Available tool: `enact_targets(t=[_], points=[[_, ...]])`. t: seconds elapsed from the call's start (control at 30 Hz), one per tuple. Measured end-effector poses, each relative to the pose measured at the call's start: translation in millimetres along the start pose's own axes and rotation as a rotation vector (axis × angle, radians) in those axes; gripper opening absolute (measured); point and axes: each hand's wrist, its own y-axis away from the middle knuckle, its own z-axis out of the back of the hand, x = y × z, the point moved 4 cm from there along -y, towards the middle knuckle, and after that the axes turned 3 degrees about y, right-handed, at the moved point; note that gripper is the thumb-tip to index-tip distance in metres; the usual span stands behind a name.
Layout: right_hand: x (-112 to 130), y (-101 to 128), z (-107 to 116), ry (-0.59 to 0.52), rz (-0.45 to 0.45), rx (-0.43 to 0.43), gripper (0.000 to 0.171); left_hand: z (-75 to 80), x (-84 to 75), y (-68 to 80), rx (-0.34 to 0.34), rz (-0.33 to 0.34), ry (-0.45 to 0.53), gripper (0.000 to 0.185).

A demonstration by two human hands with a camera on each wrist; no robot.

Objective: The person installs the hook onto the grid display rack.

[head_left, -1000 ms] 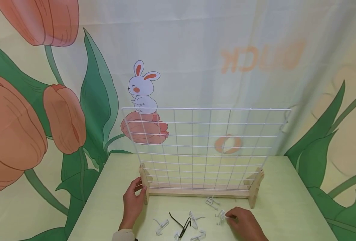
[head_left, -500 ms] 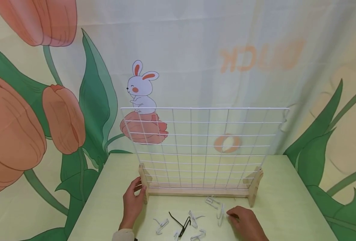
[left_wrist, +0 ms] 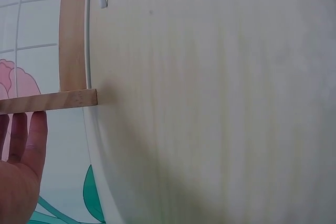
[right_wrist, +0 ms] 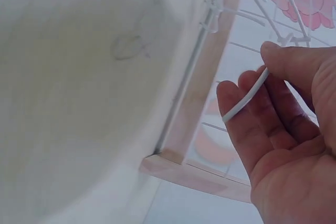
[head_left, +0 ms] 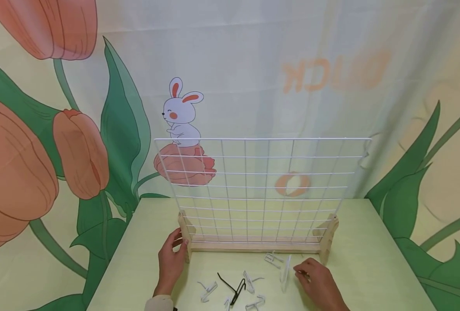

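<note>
We see the white wire hook (head_left: 285, 273) standing almost upright just above the table (head_left: 370, 268), to the front right of the wooden base, pinched at its right side by the right hand (head_left: 318, 283). In the right wrist view the hook (right_wrist: 247, 98) runs as a thin white rod across the curled fingers (right_wrist: 239, 124), with the thumb (right_wrist: 294, 61) pressing it from above; most of the rod sticks out past the fingertips, so the grip sits at one end of it.

Just behind it another white hook (head_left: 273, 259) lies flat near the wooden base (head_left: 253, 247). Further left, more white hooks (head_left: 249, 278) are scattered on the table around a black wire hook (head_left: 234, 287).

The left hand (head_left: 171, 261) rests against the left foot of the base (head_left: 186, 242), its fingers nearly straight and touching the wood, not wrapped round it; the left wrist view shows straight fingers (left_wrist: 31, 135) beside the wooden foot (left_wrist: 50, 100).

The white wire grid (head_left: 261, 190) stands upright in the base. On the printed backdrop behind it, orange lettering (head_left: 335, 71) shows through mirrored; we cannot read all of it, but the clearest letters look like "ICK" reversed. A cartoon rabbit (head_left: 179, 114) sits above a tulip.
</note>
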Motion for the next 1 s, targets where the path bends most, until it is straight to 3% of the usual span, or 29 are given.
enact_targets(t=[0.63, 1.0], points=[[18.7, -17.2, 23.4, 0.032, 0.001, -0.042, 0.032, -1.2, 2.3, 1.2, -0.048, 0.005, -0.003, 0.045], [35.3, -28.7, 45.6, 0.075, -0.044, -0.083, 0.027, -1.9, 0.4, 1.4, -0.029, 0.032, 0.01, 0.045]])
